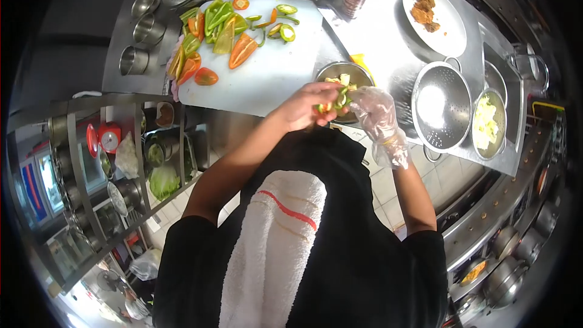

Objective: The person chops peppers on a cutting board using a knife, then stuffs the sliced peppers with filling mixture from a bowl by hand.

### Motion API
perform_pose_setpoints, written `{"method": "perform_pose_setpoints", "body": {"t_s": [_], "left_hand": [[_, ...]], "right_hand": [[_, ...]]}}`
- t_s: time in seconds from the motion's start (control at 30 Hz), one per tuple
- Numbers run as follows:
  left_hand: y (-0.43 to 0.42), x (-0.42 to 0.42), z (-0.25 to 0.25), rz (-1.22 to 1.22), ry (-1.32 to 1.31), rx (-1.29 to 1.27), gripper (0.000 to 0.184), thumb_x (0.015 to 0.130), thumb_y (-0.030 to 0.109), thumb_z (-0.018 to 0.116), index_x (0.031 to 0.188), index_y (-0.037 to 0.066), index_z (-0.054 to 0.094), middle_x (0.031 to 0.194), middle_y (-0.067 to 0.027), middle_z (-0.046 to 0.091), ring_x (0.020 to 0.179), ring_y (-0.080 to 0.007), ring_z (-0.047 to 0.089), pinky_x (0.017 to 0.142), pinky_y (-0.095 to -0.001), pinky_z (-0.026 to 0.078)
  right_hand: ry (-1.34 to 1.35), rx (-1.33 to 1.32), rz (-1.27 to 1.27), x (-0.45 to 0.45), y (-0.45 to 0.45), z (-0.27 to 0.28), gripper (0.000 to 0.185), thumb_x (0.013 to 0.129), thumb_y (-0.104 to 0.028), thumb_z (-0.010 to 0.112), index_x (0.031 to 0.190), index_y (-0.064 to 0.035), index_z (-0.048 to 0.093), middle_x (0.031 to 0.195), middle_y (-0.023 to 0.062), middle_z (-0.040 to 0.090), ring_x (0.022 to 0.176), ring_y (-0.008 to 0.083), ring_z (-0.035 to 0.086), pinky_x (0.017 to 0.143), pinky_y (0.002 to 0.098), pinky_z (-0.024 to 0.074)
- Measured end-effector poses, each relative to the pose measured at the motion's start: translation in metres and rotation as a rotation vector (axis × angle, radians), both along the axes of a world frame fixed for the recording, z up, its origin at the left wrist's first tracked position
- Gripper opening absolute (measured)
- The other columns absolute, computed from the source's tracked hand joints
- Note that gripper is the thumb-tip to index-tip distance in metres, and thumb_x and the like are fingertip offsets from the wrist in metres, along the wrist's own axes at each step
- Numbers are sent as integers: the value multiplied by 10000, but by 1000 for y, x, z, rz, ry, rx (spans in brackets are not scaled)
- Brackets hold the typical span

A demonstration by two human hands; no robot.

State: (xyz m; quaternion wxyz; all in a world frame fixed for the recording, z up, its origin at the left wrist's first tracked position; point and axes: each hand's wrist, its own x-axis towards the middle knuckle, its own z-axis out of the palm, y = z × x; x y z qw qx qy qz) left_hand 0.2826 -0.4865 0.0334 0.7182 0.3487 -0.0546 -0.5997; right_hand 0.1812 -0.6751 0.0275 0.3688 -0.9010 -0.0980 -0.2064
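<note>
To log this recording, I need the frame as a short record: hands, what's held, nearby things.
Left hand: bare, holding pepper pieces
Right hand: in a clear glove, beside the left; grip unclear
By the hands: metal bowl with pale pieces
Cutting board: cut peppers, green and orange
Further right: colander

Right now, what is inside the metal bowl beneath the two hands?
In the metal bowl, pale pieces show toward the far side. The left hand and gloved right hand cover part of the rest, so what lies there is hidden.
</note>
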Motion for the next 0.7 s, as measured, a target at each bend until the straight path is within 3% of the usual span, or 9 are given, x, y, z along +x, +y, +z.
{"method": "perform_pose_setpoints", "body": {"t_s": [0.03,0.2,0.27,0.4,0.47,0.53,0.57,0.63,0.7], "left_hand": [[-4,-1,-1,13,-34,173,337,933,153,579,1224,2,499,898,-147,600,571,-99,467,468,-209,359],[-7,1,-23,78,-170,292,255,820,70,719,1033,4,594,724,-70,622,482,-69,462,433,-211,357],[-5,4,-31,161,-697,431,154,804,49,721,902,11,608,687,-50,617,452,-67,461,407,-221,345],[4,20,-21,184,-552,377,83,840,65,667,868,19,602,674,-44,621,430,-74,480,387,-219,348],[22,37,-22,189,-429,316,81,864,95,629,904,30,602,768,-62,637,498,-100,531,431,-222,389],[44,51,-25,287,-31,222,118,888,95,582,995,47,582,886,-69,603,679,-143,560,533,-246,405],[56,54,-27,315,25,212,79,903,160,567,935,87,564,911,-52,568,795,-176,549,591,-252,386],[81,58,-32,367,128,178,118,916,213,559,881,101,540,888,-46,546,803,-183,539,596,-250,372],[106,62,-39,435,264,169,329,937,348,550,711,116,491,812,-45,552,783,-208,558,629,-306,404]], "right_hand": [[2,-82,20,3,2,2,132,774,-77,669,901,-44,657,761,133,627,693,335,604,630,408,480],[222,-280,38,3,9,9,101,710,-59,666,808,-75,647,700,97,624,639,311,613,598,434,481],[106,-267,-8,2,8,3,73,698,-69,665,766,-76,639,664,77,610,620,299,609,588,433,486],[357,-559,-64,9,3,11,61,721,-100,650,779,-84,637,733,79,609,694,304,601,673,447,484],[225,-579,-38,23,15,29,121,748,-117,636,865,-87,632,778,109,606,740,324,595,706,460,472],[325,-403,-233,45,28,32,178,779,-148,631,946,-90,613,779,136,600,750,340,595,703,468,466],[365,-324,-247,59,38,33,203,788,-171,638,966,-82,602,808,166,605,783,353,604,728,472,467],[213,-372,-258,96,58,23,272,827,-225,616,1044,-63,586,870,171,625,818,352,615,737,460,485],[255,-369,-268,138,79,9,274,826,-211,602,1052,-57,582,885,178,628,831,349,619,743,455,488]]}}
